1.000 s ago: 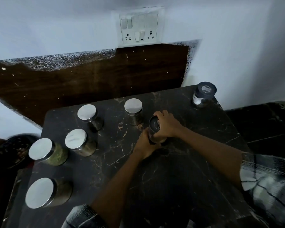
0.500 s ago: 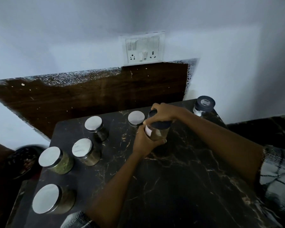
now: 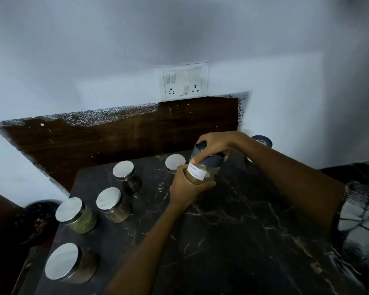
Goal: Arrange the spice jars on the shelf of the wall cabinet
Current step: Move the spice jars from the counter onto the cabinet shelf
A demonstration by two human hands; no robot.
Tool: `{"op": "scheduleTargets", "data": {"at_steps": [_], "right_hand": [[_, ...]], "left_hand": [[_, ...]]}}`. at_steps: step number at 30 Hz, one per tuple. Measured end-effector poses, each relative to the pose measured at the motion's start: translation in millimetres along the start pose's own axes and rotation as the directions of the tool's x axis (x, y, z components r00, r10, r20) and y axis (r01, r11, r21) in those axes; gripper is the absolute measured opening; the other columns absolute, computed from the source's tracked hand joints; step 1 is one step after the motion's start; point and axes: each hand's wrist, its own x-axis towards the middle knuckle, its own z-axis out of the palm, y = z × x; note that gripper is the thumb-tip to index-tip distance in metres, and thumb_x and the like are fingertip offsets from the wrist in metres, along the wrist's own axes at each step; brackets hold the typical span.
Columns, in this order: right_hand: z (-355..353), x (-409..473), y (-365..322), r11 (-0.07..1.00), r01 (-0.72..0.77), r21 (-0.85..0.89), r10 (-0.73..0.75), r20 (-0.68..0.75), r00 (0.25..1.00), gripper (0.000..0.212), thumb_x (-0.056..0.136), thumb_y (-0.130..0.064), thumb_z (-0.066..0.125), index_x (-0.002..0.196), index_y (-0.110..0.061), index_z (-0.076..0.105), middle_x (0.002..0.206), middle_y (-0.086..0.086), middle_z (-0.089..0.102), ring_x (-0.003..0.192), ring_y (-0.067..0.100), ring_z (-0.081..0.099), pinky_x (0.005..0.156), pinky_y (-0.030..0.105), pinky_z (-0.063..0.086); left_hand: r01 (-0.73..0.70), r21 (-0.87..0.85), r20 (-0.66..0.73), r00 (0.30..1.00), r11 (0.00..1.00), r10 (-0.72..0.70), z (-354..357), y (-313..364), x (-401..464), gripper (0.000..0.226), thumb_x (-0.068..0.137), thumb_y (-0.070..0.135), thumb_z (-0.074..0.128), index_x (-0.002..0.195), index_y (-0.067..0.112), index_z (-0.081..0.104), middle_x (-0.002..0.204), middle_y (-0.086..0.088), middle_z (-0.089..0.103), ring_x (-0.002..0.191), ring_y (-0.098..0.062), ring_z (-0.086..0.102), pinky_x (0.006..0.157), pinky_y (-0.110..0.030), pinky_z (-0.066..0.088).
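Table (image 3: 232, 231) of dark marble lies below your hands, and no cabinet shelf is in view yet, so judge the carry upward. Five steel-lidded jars (image 3: 109, 201) stand left of your hands; don't sweep them. Another dark-lidded jar (image 3: 262, 141) sits behind your right wrist. The labelled spice jar (image 3: 202, 170) is off the table, tilted: your left hand (image 3: 184, 189) wraps its glass body, your right hand (image 3: 214, 143) grips the dark lid (image 3: 213, 161). Level it and support it from beneath.

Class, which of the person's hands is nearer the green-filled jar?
Left. The left hand grips the labelled jar on the side toward the green-filled jar; the right hand grips its lid, farther away.
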Motion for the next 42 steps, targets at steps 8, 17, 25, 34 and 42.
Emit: {"op": "scheduleTargets", "data": {"at_steps": [8,17,25,34,42], "right_hand": [[-12,-17,7,0.991,0.128,-0.045,-0.127,0.013,0.992,0.065,0.068,-0.028,0.08,0.125,-0.022,0.051,0.125,0.005,0.054,0.107,0.024,0.057,0.081,0.039,0.058],[-27,-34,-4,0.977,0.21,0.03,-0.211,0.027,0.977,0.074,0.07,-0.01,0.077,0.136,-0.022,0.045,0.131,0.006,0.05,0.111,0.025,0.056,0.086,0.04,0.056],[-31,-43,-13,0.97,0.243,0.005,-0.243,0.021,0.97,0.079,0.07,-0.011,0.077,0.14,-0.021,0.041,0.133,0.005,0.049,0.112,0.024,0.054,0.086,0.037,0.056],[-45,-56,-28,0.926,0.366,0.096,-0.348,-0.168,0.922,0.07,0.075,-0.029,0.075,0.138,-0.02,0.044,0.138,-0.001,0.046,0.115,0.012,0.047,0.079,0.02,0.048],[-56,-78,-66,0.576,0.714,0.399,-0.355,-0.664,0.658,0.07,0.079,-0.066,0.039,0.14,-0.034,0.032,0.141,-0.01,0.043,0.118,0.002,0.049,0.102,0.034,0.043]], "left_hand": [[-0.093,-0.021,0.242,0.966,0.995,0.095,-11,6,-11,0.075,0.06,0.036,0.085,0.114,0.049,0.035,0.113,0.023,0.05,0.104,0.002,0.051,0.078,-0.013,0.042],[-0.141,-0.017,0.065,0.988,0.99,0.141,-3,24,-17,0.09,0.045,0.055,0.085,0.118,0.041,0.034,0.118,0.014,0.051,0.107,-0.006,0.053,0.087,-0.026,0.048],[-0.177,-0.011,0.027,0.984,0.984,0.177,-4,33,-19,0.085,0.049,0.049,0.087,0.116,0.037,0.036,0.118,0.012,0.052,0.106,-0.004,0.053,0.087,-0.024,0.048],[-0.263,-0.049,-0.102,0.961,0.964,0.257,-20,61,-15,0.081,0.054,0.037,0.088,0.117,0.035,0.038,0.108,0.024,0.049,0.099,0.007,0.051,0.069,0.0,0.044],[-0.506,-0.03,-0.349,0.813,0.862,0.465,-74,151,7,0.072,0.052,0.038,0.089,0.107,0.042,0.044,0.106,0.025,0.055,0.097,0.019,0.052,0.07,0.001,0.043]]}}
